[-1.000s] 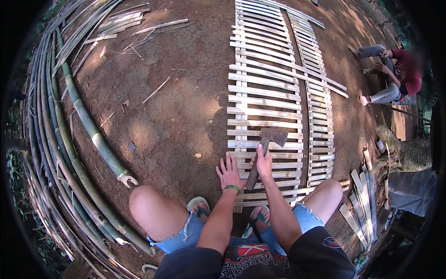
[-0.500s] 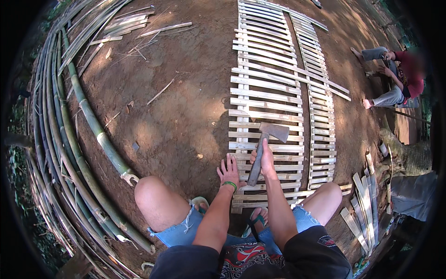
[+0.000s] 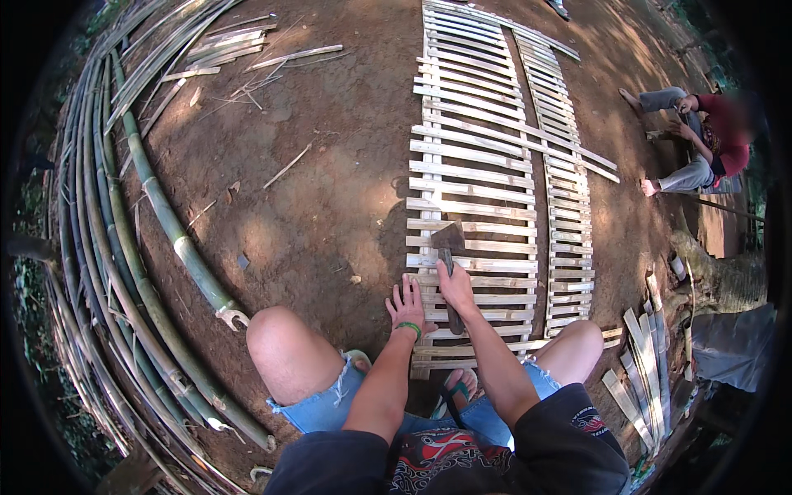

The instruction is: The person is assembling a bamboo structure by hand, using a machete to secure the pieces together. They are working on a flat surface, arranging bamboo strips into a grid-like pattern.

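My right hand (image 3: pixel 456 289) is wrapped round the handle of a hatchet (image 3: pixel 448 238). Its dark metal head lies over the slats of a pale bamboo panel (image 3: pixel 477 198), and the handle's butt comes out below my fist. Whether the head touches the slats I cannot tell. My left hand (image 3: pixel 405 308) rests with fingers spread at the left edge of the panel, near the slat ends, and holds no tool. The thumb side lies against the slats. The panel stretches away from my feet, its slats set crosswise on long rails.
A second, narrower slatted panel (image 3: pixel 569 239) lies to the right. Long bamboo poles (image 3: pixel 148 289) are piled at the left, with one green pole (image 3: pixel 194 262) nearest me. Split strips (image 3: pixel 648 363) lean at lower right. Another person (image 3: pixel 701 136) sits at far right, holding something.
The hatchet head has swung left and turned, so its broad side no longer points right. My right hand has shifted slightly left and lower. My left hand stays put.
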The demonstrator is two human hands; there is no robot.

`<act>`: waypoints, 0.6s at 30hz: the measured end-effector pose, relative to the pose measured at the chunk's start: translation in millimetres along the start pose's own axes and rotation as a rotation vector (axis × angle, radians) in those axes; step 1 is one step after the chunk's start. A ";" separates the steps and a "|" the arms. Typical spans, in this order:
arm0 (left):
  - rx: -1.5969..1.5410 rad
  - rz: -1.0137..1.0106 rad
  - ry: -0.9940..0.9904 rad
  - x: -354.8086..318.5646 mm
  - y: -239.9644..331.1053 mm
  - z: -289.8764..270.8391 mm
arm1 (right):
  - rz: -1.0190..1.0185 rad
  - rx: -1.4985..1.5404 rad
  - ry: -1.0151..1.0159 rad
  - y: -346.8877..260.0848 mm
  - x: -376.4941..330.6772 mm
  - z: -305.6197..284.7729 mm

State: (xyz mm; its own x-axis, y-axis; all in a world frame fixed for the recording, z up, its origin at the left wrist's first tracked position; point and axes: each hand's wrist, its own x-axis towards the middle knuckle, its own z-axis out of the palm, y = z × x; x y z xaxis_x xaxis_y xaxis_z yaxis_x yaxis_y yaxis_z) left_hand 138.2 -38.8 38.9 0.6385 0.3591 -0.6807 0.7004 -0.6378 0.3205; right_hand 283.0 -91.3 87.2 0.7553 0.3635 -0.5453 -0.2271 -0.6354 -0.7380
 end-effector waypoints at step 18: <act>-0.014 -0.003 -0.032 -5.9 8.4 -8.2 | -0.074 -0.019 0.031 9.8 8.4 0.5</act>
State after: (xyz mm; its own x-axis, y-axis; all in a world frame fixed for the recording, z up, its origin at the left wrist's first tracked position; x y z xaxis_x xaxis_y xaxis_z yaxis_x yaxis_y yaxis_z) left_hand 142.9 -40.7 51.0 0.6265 0.3390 -0.7019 0.7065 -0.6274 0.3275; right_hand 286.8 -94.1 75.2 0.7884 0.3888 -0.4767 -0.1584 -0.6204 -0.7681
